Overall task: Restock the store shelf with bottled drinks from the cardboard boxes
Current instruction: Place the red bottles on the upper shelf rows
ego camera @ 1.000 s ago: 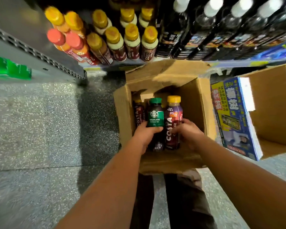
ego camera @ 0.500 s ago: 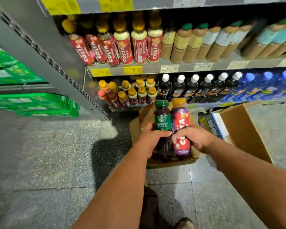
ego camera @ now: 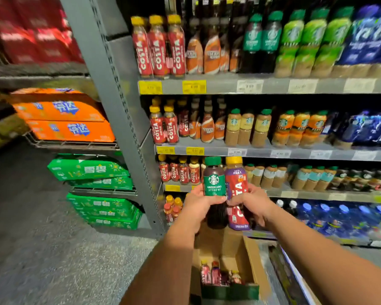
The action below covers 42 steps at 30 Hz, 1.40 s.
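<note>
Shelf (ego camera: 275,86) fills the view; tiers packed with coffee and water bottles, grouped by brand, so each new bottle likely has a matching lane; box (ego camera: 250,254) sits open on the floor just in front of it, below the arms, probably kept close for short reaches; a few spare bottles (ego camera: 216,276) stand upright inside; green bottle (ego camera: 214,183), Americano label, and purple bottle (ego camera: 237,188), Costa label, are held upright, touching side by side, in front of a lower tier; labels face the person, likely for matching to a row; left hand (ego camera: 198,205) wraps the green bottle's lower half; right hand (ego camera: 251,203) wraps the purple bottle mid-body; neither bottle is on the shelf yet.
</note>
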### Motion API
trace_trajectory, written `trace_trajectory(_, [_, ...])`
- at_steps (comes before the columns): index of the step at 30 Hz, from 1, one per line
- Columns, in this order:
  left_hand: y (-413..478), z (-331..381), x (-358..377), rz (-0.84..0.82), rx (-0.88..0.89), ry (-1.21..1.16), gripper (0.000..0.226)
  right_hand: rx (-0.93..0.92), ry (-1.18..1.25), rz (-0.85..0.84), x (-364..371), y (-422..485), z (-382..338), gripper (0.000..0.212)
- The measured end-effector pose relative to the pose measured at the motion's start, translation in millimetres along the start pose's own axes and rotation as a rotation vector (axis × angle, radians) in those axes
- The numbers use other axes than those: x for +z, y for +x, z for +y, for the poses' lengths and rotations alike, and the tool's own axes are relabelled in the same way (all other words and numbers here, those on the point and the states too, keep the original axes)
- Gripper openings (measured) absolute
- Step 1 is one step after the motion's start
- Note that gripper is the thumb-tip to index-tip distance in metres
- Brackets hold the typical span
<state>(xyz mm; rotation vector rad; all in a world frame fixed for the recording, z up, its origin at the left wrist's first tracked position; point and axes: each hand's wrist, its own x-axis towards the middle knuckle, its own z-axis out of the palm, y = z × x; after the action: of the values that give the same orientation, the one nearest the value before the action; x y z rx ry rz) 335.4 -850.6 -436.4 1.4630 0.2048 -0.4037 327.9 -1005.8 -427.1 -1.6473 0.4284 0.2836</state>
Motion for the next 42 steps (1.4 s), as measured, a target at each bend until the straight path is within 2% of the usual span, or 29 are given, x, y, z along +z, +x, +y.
trace_trajectory(4, [-33, 52, -1, 0.018, 0.100, 0.043, 0.061, -0.104, -0.021, 0.043, 0, -36, -50, 0.044])
trace_trajectory(11, [-61, 114, 0, -0.040, 0.211, 0.103, 0.035, -0.190, -0.022, 0.140, -5, -63, -100, 0.044])
trace_trajectory(13, [-63, 128, -1, -0.054, 0.222, 0.120, 0.038, -0.199, 0.007, 0.156, -4, -65, -111, 0.048])
trace_trajectory(16, [-59, 148, -4, -0.076, 0.242, 0.139, 0.053, -0.221, 0.009, 0.199, -1, -68, -128, 0.050])
trace_trajectory(19, [-52, 168, -9, -0.111, 0.275, 0.150, 0.042, -0.252, 0.025, 0.236, 4, -72, -147, 0.046])
trace_trajectory(23, [-39, 196, -7, -0.104, 0.348, 0.174, 0.049, -0.308, 0.009, 0.318, 5, -70, -172, 0.043])
trace_trajectory(28, [-23, 225, 4, -0.087, 0.401, 0.184, 0.048, -0.372, -0.004, 0.379, -6, -58, -203, 0.040])
trace_trajectory(33, [9, 250, 23, -0.055, 0.425, 0.161, 0.045, -0.406, 0.010, 0.388, -25, -26, -232, 0.046])
trace_trajectory(38, [52, 273, 49, -0.004, 0.440, 0.135, 0.054, -0.448, -0.020, 0.320, -53, 18, -263, 0.047])
trace_trajectory(42, [79, 293, 64, 0.021, 0.464, 0.126, 0.047, -0.479, -0.018, 0.294, -69, 58, -286, 0.041])
